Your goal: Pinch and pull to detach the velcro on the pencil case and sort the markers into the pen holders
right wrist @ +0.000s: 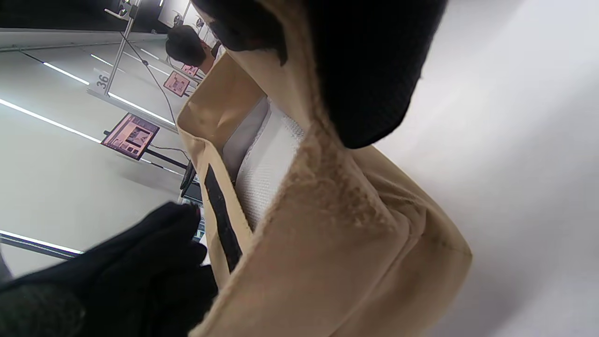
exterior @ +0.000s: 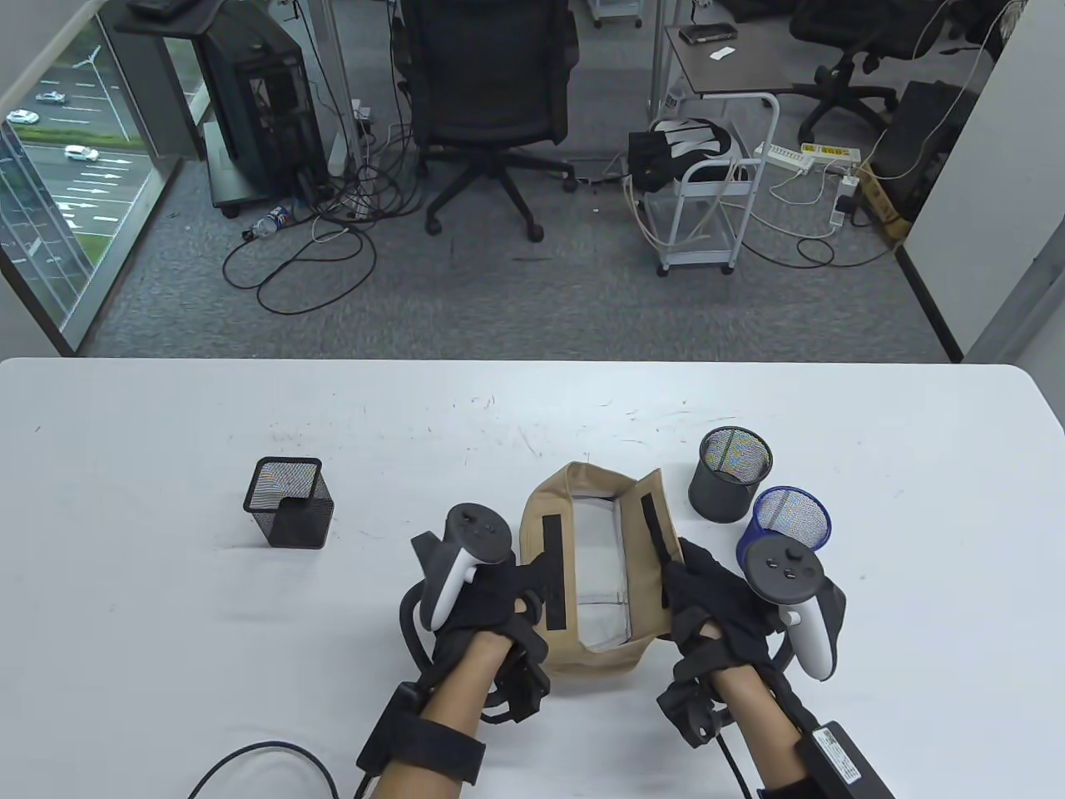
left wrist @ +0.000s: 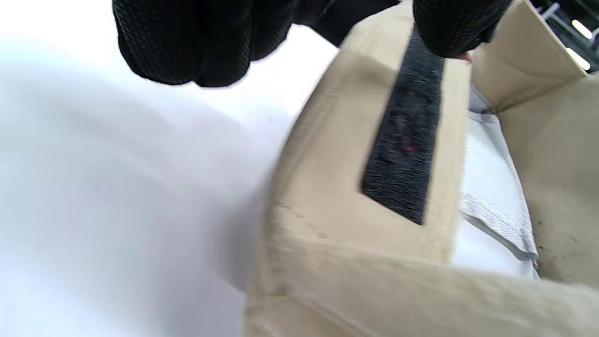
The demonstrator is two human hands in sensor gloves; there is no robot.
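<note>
At lower centre, the left hand [exterior: 487,595] and right hand [exterior: 707,595] each pinch one flap, holding the pencil case [exterior: 582,657] open for marker access.

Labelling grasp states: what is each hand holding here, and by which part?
Both hold the tan pencil case, pulled open. Left hand pinches the left flap at its velcro strip; right hand grips the right flap's edge.

The tan pencil case [exterior: 592,574] lies open between both hands – left hand [exterior: 491,603] pinching its left flap, right hand [exterior: 707,603] its right flap; beyond the right fingers stand two round mesh pen holders [exterior: 730,474] – a square one [exterior: 287,503] well left
</note>
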